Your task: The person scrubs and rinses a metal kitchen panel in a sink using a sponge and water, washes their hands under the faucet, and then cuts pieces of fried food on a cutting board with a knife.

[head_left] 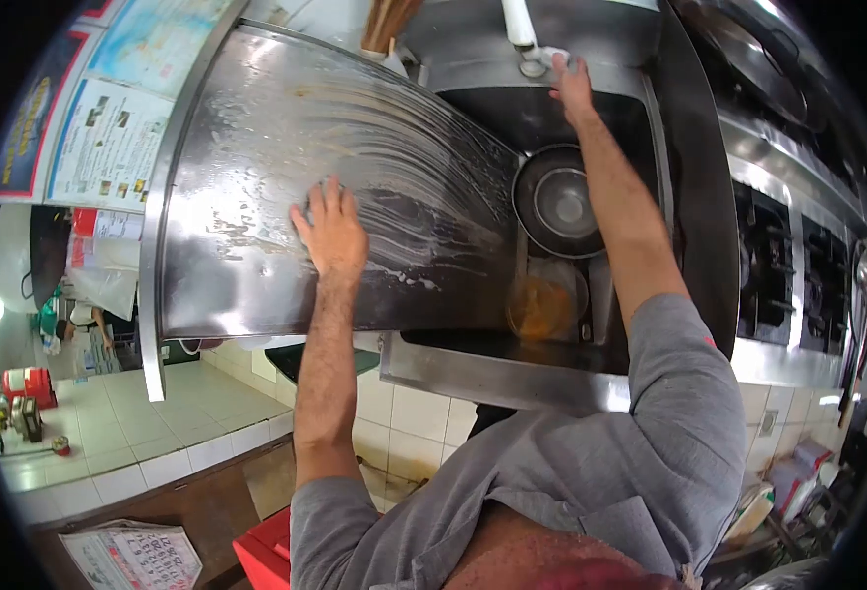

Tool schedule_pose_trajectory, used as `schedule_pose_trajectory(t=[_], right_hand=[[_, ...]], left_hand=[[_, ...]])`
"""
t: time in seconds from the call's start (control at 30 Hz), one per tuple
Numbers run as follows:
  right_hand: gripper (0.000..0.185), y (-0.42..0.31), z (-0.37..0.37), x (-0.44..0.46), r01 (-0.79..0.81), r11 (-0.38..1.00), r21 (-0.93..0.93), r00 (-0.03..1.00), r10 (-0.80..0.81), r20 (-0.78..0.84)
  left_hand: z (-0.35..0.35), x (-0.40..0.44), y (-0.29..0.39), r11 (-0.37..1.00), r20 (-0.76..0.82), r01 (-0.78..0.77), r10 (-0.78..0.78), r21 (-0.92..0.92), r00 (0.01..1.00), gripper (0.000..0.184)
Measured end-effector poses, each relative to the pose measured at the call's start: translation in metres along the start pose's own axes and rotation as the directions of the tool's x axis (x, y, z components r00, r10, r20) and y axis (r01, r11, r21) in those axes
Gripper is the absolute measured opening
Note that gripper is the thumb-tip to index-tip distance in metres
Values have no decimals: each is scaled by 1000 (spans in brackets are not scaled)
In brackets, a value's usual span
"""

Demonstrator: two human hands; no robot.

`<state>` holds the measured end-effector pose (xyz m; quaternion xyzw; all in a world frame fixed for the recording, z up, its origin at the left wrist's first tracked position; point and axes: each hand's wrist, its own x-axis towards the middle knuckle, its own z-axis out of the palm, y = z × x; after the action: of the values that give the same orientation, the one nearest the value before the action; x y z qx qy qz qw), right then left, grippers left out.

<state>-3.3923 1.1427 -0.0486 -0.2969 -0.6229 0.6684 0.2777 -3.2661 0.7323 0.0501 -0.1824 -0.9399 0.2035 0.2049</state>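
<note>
While left hand [336,234] splays empty over wet, streaked drainboard [256,128], right hand [573,90] part-curled at tap [519,26], grip unclear

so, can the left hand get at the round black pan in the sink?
Likely yes: the left hand is over the wet drainboard, nothing lies between it and the pan, and the right forearm crosses only the pan's far edge.

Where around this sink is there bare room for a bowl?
The wet drainboard is bare either side of the left hand, bordered by its outer edge and the sink. The sink is crowded: round cookware sits beside an orange-tinted container.
</note>
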Motion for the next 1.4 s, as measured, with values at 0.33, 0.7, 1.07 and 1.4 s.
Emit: schedule_pose_trajectory(t=[0.33,0.7,1.07,1.4], right_hand=[[34,6,-2,62,-219,963,156,899,137,417],[43,8,-4,61,-11,998,66,924,-15,381],[52,30,4,61,236,972,13,939,-231,255],[67,221,-65,-167,-807,490,329,322,833,-449]], left_hand=[[12,-41,28,971,91,-109,131,-211,987,39],[7,-9,37,988,245,121,-94,-100,965,57],[7,-23,32,978,185,-14,53,-207,981,50],[-9,-40,25,946,156,50,0,-320,988,69]])
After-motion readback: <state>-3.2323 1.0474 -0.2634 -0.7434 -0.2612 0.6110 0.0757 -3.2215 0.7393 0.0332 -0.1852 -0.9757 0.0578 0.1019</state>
